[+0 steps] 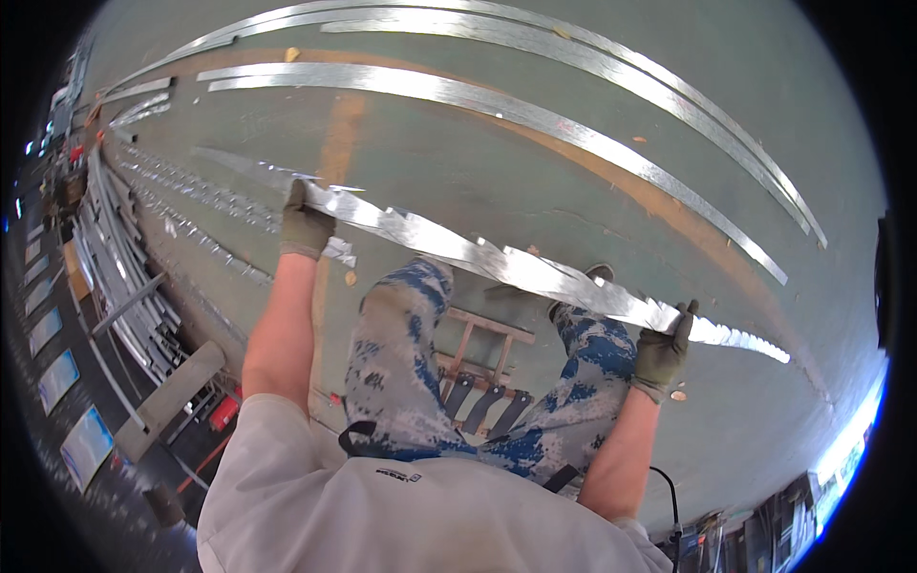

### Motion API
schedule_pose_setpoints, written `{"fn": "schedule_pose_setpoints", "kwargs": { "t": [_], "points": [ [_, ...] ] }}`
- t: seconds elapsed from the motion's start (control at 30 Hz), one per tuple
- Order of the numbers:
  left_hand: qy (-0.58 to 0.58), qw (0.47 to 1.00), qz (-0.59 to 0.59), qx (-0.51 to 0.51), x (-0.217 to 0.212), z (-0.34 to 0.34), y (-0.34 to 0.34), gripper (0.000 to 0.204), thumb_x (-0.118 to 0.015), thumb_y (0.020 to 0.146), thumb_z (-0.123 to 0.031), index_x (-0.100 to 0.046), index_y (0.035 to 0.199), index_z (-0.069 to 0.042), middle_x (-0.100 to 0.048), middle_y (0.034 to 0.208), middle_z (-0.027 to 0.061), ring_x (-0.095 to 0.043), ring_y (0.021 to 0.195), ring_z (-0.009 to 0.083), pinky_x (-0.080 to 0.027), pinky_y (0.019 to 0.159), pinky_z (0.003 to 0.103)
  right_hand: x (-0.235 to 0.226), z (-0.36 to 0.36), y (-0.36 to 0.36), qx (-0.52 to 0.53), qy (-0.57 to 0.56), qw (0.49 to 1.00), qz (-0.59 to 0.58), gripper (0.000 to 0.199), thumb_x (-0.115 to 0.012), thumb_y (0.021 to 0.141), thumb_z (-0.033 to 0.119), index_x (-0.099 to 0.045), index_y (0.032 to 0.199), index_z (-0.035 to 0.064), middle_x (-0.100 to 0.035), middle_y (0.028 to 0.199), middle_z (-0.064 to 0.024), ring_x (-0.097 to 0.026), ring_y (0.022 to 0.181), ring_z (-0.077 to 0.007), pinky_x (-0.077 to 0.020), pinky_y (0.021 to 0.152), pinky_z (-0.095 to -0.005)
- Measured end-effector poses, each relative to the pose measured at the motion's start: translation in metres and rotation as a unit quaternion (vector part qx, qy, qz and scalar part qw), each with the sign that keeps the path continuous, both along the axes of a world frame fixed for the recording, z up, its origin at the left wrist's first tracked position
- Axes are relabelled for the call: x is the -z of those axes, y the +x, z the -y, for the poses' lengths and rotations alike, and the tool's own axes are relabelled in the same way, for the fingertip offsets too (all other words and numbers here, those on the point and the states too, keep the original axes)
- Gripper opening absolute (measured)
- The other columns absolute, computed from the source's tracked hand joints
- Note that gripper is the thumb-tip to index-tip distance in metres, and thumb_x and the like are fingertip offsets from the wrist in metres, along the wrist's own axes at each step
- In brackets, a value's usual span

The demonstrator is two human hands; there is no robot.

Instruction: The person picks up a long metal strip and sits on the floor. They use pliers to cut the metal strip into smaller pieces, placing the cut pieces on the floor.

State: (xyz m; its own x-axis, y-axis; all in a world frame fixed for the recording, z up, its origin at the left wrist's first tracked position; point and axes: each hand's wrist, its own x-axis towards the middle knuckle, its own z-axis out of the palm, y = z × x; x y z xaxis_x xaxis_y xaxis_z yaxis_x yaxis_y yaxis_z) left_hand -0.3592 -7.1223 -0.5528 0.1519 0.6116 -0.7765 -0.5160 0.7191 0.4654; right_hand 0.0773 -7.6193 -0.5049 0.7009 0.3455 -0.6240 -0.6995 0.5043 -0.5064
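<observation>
A long, shiny silver metal strip [549,275] with a ragged, uneven edge stretches across in front of my knees, sloping down to the right. My left hand [308,224], in an olive work glove, is closed around it toward its left part. My right hand [664,355], gloved alike, grips it farther right, with fingertips showing above the strip. Past my right hand, the strip's rippled end sticks out freely. Whether it is one piece or several layers, I cannot tell. Near my left hand, blurred thin silver pieces [253,167] reach away to the left.
Long flat metal strips [430,88] lie across the green floor [458,158] ahead. Rows of jagged silver pieces [205,201] lie at left, beside a pile of metal bars [124,258]. A wooden frame [480,344] with dark straps stands between my legs. Debris is scattered about.
</observation>
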Motion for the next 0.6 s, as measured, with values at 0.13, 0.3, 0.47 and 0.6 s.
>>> {"fn": "schedule_pose_setpoints", "kwargs": {
  "t": [0.13,0.3,0.47,0.6],
  "points": [
    [0.013,0.997,-0.066,-0.041,0.066,-0.017,-0.023,0.020,-0.065,0.099,-0.029,-0.070,0.103,-0.010,-0.075,0.101,0.0056,-0.071,0.098,0.0242,-0.057,0.094,0.043,0.039,-0.008,-0.001,0.027,-0.019,0.999,-0.029,0.042,-0.059,0.103,0.013,-0.053,0.144,0.0128,-0.070,0.122,-0.0086,-0.067,0.111,-0.0204,-0.0565,0.093,-0.0381],
    [-0.005,0.995,-0.072,-0.068,0.124,-0.031,-0.028,0.020,-0.063,0.099,-0.028,-0.070,0.105,-0.010,-0.075,0.104,0.0048,-0.070,0.100,0.0265,-0.056,0.095,0.047,0.026,-0.036,0.007,0.017,-0.032,0.999,-0.013,0.040,-0.060,0.102,0.012,-0.053,0.142,0.0099,-0.070,0.121,-0.0117,-0.068,0.109,-0.0230,-0.0572,0.096,-0.0399],
    [-0.044,0.990,-0.092,-0.100,0.155,-0.016,-0.010,0.020,-0.060,0.099,-0.027,-0.070,0.109,-0.012,-0.073,0.110,0.0050,-0.069,0.102,0.0273,-0.056,0.095,0.048,0.012,-0.044,-0.005,0.039,-0.077,0.996,0.006,0.041,-0.065,0.100,0.014,-0.053,0.139,0.0115,-0.069,0.117,-0.0130,-0.068,0.106,-0.0229,-0.0604,0.094,-0.0423],
    [-0.039,0.992,-0.077,-0.094,0.154,-0.005,-0.007,0.018,-0.061,0.098,-0.026,-0.071,0.100,-0.012,-0.075,0.100,0.0038,-0.071,0.094,0.0256,-0.057,0.090,0.046,0.011,-0.031,-0.010,0.040,-0.046,0.998,0.009,0.040,-0.066,0.098,0.013,-0.054,0.137,0.0109,-0.068,0.115,-0.0135,-0.067,0.109,-0.0236,-0.0598,0.096,-0.0437]
  ]
}}
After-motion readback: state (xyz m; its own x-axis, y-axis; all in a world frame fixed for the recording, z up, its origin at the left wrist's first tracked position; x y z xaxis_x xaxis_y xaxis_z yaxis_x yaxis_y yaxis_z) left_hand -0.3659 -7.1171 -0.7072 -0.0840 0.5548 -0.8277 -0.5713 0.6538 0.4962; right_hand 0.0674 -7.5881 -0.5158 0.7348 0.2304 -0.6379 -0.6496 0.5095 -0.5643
